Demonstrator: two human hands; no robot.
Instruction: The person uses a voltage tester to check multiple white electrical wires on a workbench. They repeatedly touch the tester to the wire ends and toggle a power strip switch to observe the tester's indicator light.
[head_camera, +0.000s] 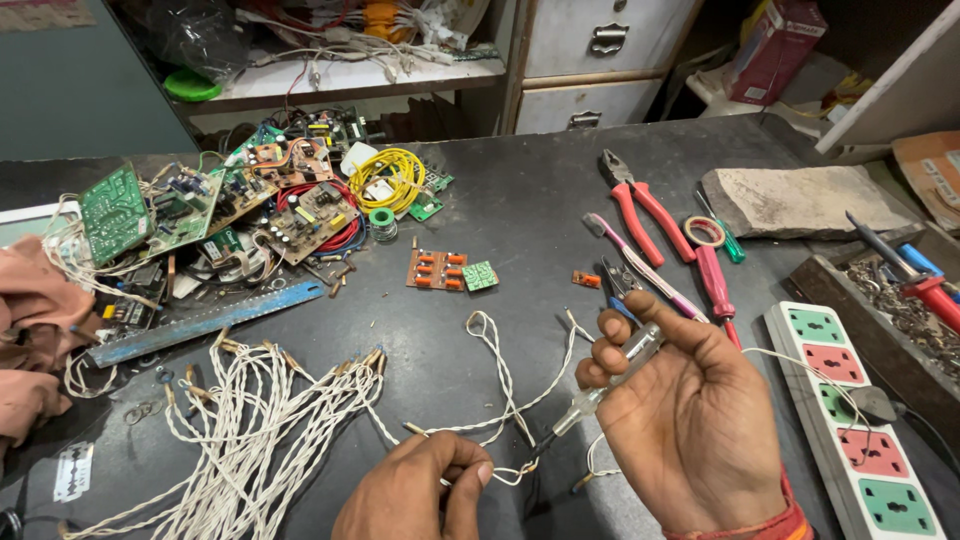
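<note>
The left hand (420, 490), at the near edge of the dark workbench (520, 210), pinches the bare end of a white twisted wire (500, 375) between thumb and fingertips. The right hand (690, 420), just to its right, is curled around a clear-handled tester screwdriver (610, 385), whose tip points down-left and meets the wire end beside the left fingers. The wire loops away across the bench toward the far side. To the left lies a bundle of similar white wires (250, 430), with a blue metal strip (200, 325) and a heap of circuit boards (230, 210) beyond. Far right lie red-handled pliers (640, 210), and near right a white power strip (860, 420).
</note>
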